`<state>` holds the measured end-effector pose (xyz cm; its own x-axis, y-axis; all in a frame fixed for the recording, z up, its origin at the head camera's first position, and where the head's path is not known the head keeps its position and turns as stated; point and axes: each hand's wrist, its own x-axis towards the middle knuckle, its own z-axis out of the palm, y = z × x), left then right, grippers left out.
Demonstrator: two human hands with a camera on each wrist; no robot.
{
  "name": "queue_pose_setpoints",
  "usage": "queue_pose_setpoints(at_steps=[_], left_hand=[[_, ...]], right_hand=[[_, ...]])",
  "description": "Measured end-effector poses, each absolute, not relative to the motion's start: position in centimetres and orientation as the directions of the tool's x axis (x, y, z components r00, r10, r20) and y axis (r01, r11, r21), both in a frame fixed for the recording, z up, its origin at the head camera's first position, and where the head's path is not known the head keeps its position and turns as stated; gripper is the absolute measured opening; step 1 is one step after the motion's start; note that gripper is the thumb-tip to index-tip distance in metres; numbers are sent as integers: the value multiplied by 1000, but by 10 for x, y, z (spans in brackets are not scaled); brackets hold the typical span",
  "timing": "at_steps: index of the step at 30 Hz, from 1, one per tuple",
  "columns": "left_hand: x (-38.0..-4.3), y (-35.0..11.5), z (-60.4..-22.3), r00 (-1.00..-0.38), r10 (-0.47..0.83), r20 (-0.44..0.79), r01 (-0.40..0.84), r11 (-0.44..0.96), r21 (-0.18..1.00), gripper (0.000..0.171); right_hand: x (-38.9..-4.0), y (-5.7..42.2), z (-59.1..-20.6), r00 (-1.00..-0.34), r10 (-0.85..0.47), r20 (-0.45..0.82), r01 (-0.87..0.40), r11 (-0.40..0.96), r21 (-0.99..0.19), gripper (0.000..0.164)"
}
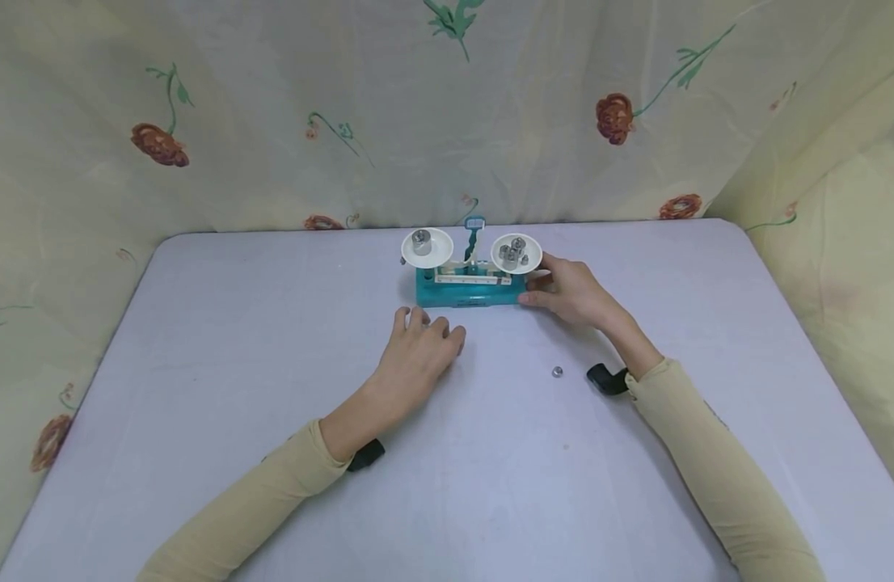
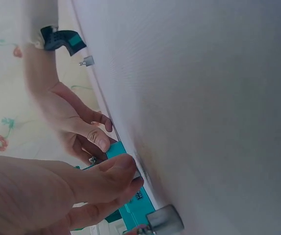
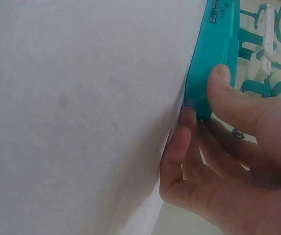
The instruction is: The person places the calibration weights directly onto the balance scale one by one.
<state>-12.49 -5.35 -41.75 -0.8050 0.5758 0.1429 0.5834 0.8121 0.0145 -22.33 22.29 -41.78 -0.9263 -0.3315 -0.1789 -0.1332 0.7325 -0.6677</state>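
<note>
A teal balance scale [image 1: 470,291] with two white pans stands near the table's far edge. My right hand [image 1: 572,293] grips its right end, the thumb [image 3: 222,73] on the front face and fingers behind. In front of the scale hovers my left hand [image 1: 418,356], fingers bent downward. Close under it is a metal weight [image 2: 168,220] with a knob, one fingertip right at the knob and the thumb apart from it. A metal weight [image 1: 421,242] stands on the left pan [image 1: 436,257]. Several smaller weights [image 1: 515,250] sit together on the right pan [image 1: 536,252].
A small loose weight [image 1: 558,372] lies on the white tabletop [image 1: 491,453], nearer me than the scale. Beside it is the black wrist camera [image 1: 607,379] on my right arm. A flowered curtain [image 1: 418,121] hangs behind the table.
</note>
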Motion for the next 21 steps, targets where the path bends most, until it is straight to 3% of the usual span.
queue_pose_setpoints(at_steps=[21], left_hand=[[-127,-54,-407,-842,494,217,520,850,79,19]], right_hand=[[-223,222,-417,-927,-328,-183,-127,732,-669,73]])
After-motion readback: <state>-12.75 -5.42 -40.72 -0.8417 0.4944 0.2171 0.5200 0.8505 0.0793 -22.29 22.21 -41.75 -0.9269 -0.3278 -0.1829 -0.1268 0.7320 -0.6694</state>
